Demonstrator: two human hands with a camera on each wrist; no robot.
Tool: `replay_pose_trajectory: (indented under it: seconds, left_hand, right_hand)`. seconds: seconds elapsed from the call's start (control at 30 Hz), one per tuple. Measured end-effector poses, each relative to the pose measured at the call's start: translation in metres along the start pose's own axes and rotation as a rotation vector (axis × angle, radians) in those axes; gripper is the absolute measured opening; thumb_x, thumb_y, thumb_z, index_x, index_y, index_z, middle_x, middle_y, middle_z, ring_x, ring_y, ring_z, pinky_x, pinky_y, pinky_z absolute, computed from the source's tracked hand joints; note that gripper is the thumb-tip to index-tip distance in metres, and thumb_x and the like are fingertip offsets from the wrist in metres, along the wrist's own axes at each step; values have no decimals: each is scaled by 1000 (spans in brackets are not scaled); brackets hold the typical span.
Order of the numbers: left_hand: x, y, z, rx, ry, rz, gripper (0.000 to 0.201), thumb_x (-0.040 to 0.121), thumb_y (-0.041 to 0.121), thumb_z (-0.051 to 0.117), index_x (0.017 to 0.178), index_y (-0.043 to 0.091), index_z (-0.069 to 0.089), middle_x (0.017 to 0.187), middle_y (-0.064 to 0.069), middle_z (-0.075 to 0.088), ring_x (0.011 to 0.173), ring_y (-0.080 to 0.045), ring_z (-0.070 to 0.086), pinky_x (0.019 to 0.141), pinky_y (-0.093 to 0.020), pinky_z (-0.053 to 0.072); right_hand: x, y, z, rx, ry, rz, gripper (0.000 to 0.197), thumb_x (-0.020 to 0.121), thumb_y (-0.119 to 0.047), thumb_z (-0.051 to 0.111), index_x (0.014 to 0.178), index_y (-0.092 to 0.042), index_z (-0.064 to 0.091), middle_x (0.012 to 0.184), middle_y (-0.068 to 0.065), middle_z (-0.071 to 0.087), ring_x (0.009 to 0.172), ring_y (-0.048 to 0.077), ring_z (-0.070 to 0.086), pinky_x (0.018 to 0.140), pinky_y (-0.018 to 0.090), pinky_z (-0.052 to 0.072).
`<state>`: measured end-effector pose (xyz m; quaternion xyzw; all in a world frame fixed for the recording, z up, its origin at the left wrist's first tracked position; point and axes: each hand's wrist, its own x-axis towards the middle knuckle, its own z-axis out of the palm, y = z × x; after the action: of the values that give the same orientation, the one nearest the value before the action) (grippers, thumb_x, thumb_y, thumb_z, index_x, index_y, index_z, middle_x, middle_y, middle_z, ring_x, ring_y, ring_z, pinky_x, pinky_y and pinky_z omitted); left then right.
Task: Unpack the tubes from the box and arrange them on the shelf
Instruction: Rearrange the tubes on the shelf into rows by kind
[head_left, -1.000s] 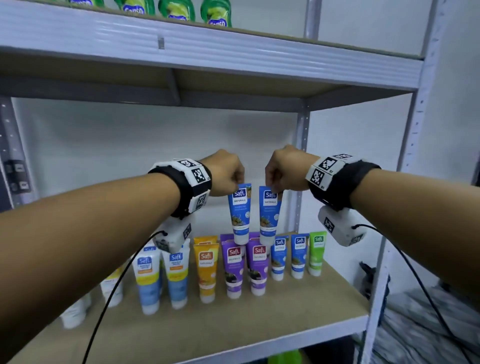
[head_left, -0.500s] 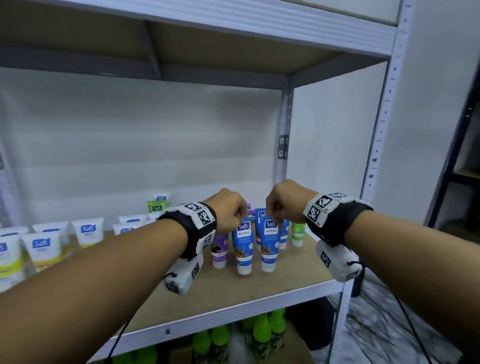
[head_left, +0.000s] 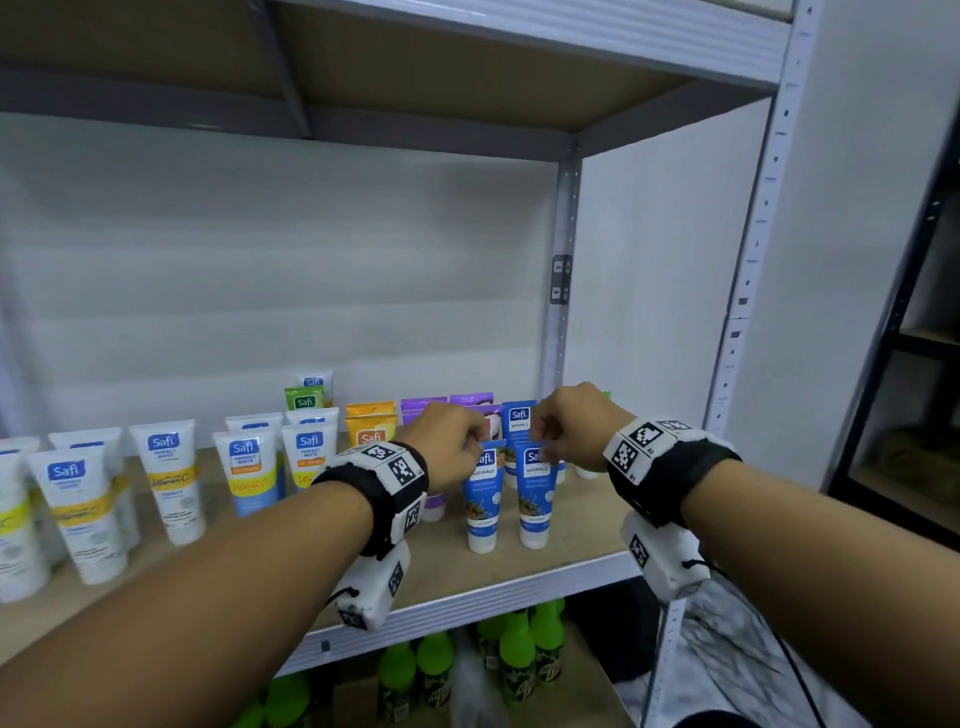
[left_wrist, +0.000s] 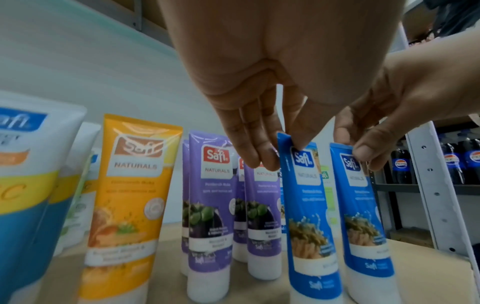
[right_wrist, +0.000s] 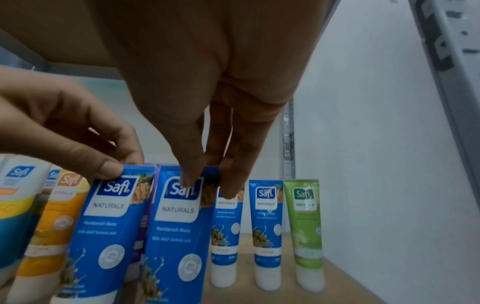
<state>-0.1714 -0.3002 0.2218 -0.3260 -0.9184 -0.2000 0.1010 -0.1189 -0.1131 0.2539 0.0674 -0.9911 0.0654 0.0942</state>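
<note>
left hand (head_left: 451, 451) pinches top seam of one blue tube (head_left: 483, 496) | right hand (head_left: 574, 431) pinches the other blue tube (head_left: 535, 496) likewise | both caps-down near shelf (head_left: 467, 597) front | likely light, soft, tippy; flat seam suits grip

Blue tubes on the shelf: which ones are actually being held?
The two front blue tubes: left hand pinches one, right hand the other. Those behind stand untouched.

Head view down over both forearms; wrist views close beneath each palm, sharing the shelf (head_left: 519, 587).
</note>
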Motion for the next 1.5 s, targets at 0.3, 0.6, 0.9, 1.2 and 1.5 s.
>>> replay_pose_trajectory:
  seconds: [0.3, 0.6, 0.9, 1.2, 1.5]
  left_hand:
    - [-30, -8, 43, -369, 83, -181, 39, 79, 23, 76, 114, 19, 58, 96, 9, 62, 87, -8, 60, 74, -22, 50]
    - [-28, -17, 64, -398, 85, -280, 38, 71, 23, 83, 104, 15, 66, 95, 2, 71, 83, -9, 66, 79, -25, 55]
    - [-19, -19, 69, -349, 129, -287, 37, 76, 25, 80, 108, 15, 63, 101, 1, 70, 82, -6, 62, 77, -19, 51]
    - [-14, -24, 70, -349, 98, -287, 39, 76, 26, 80, 109, 15, 63, 102, 1, 70, 84, -6, 62, 79, -21, 53]
    - [-14, -25, 69, -363, 76, -285, 42, 78, 25, 78, 115, 14, 63, 107, 0, 70, 84, -5, 61, 78, -18, 51]
  right_hand:
    - [-29, 7, 56, 489, 79, 302, 65, 65, -21, 88, 117, -19, 50, 95, -9, 59, 78, 7, 57, 57, 12, 39]
    - [-17, 14, 97, 591, 95, 403, 40, 60, -17, 90, 88, -20, 61, 80, -7, 66, 78, 13, 66, 77, 30, 57]
    - [24, 24, 105, 425, 84, 490, 55, 59, -29, 90, 105, -14, 65, 104, 3, 70, 95, 19, 66, 83, 32, 55]
    - [50, 26, 107, 363, 66, 564, 58, 61, -31, 90, 107, -10, 62, 108, 7, 67, 99, 21, 64, 76, 27, 51]
    - [58, 27, 110, 367, 70, 585, 59, 61, -29, 90, 107, -8, 61, 109, 7, 66, 100, 21, 64, 79, 28, 51]
